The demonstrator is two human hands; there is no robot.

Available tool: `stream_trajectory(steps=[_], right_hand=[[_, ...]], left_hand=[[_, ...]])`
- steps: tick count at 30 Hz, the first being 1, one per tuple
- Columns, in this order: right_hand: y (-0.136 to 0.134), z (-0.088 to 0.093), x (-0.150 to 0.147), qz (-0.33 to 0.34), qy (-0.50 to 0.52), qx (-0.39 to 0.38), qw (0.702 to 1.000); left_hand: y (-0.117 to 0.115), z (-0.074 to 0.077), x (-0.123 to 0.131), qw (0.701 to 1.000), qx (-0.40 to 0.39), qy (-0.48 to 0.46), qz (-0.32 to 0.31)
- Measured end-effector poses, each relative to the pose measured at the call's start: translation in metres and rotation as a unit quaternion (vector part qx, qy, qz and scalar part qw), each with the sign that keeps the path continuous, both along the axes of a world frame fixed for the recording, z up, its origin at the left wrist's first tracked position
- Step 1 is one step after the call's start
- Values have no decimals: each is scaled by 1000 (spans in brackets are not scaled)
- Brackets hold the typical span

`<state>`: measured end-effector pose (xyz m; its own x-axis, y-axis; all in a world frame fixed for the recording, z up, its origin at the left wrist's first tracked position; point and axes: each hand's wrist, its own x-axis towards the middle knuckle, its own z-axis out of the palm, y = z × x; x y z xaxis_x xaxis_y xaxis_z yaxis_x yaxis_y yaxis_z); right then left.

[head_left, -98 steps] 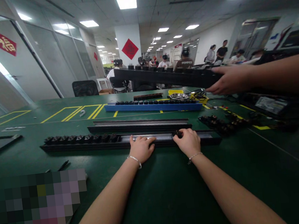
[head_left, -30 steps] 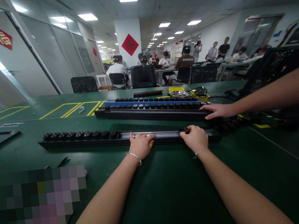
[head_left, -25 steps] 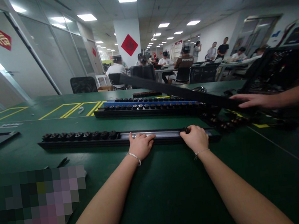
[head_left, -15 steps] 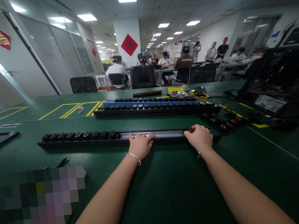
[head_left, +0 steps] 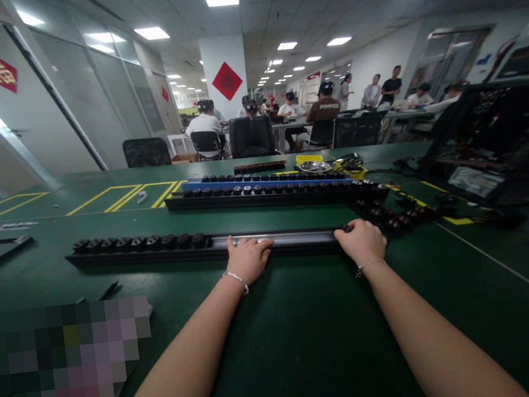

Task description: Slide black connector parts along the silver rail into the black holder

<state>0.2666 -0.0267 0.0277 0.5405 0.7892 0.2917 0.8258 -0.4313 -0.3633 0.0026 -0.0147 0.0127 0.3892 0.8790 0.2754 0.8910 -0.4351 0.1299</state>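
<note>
A long black rail [head_left: 128,257] lies across the green table, with several round black parts [head_left: 153,242] seated in its left half. Its right half shows a bare silvery channel [head_left: 297,237]. My left hand [head_left: 248,257] rests on the near edge at the middle of the rail, fingers spread, holding nothing. Near the rail's right end, my right hand [head_left: 362,241] has its fingers closed around a small black part [head_left: 347,228], mostly hidden by the fingers.
Behind lie another filled black rail [head_left: 265,201], a blue rail [head_left: 187,187] and a metal dish [head_left: 315,166]. Loose black parts [head_left: 398,218] sit at the right, near a dark open case [head_left: 473,149]. People sit at far tables.
My right hand has moved a little to the right along the rail with the small black part. My left hand has stayed in place on the rail.
</note>
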Motion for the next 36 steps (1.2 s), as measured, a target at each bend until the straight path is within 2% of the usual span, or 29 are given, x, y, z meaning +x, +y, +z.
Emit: stream_trajectory(steps=[11, 28, 36], right_hand=[[0, 1, 11, -17, 1, -12, 1000], [1, -1, 19, -32, 1, -4, 999], [-1, 0, 26, -43, 3, -8, 999]], left_hand=[[0, 0, 0, 1000, -7, 5, 3], [4, -8, -4, 999, 40, -9, -19], [4, -6, -3, 1000, 28, -5, -12]])
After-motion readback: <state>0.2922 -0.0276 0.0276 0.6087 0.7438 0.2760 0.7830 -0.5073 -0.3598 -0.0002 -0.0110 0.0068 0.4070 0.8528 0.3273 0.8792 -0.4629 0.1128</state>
